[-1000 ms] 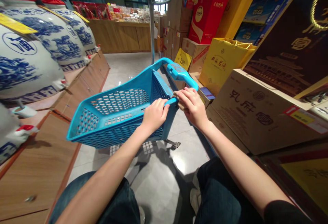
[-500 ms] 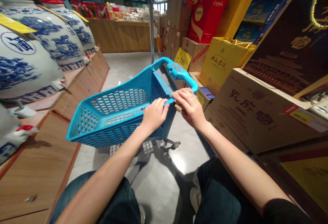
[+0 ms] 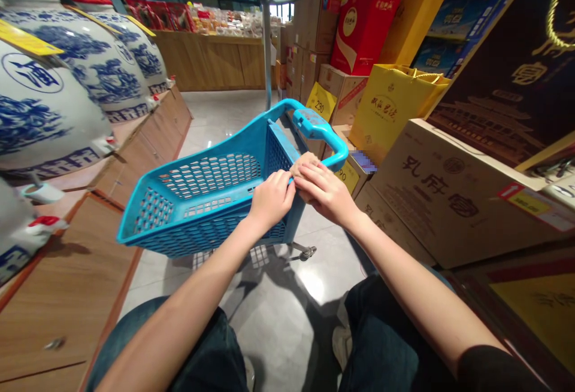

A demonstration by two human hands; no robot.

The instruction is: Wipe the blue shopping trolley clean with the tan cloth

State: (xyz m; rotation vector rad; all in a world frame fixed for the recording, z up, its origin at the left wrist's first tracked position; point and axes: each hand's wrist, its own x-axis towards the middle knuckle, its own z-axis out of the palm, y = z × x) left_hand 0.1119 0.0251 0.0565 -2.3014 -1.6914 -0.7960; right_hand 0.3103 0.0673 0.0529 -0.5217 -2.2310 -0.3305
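A blue plastic shopping cart (image 3: 193, 224) with mesh sides stands before me, its basket pointing left and holding nothing I can see. My left hand (image 3: 272, 197) is closed over the near rim, close to where the handle joins. Right beside it, my right hand (image 3: 324, 193) presses a beige cloth (image 3: 305, 163) around the same bar. Its fingers are bent over the cloth, and the bar beneath is hidden. The looped handle (image 3: 335, 140) curves away on the far side of the cloth.
Large blue-and-white jars (image 3: 40, 99) line wooden cabinets (image 3: 58, 284) at left. Cardboard boxes (image 3: 453, 200), a yellow gift bag (image 3: 390, 105) and a red gift box (image 3: 363, 24) are stacked at right. A metal pole (image 3: 267, 51) rises behind the cart.
My right hand has slid left along the bar with the cloth and now meets my left hand. The left hand and the cart have stayed in nearly the same place.
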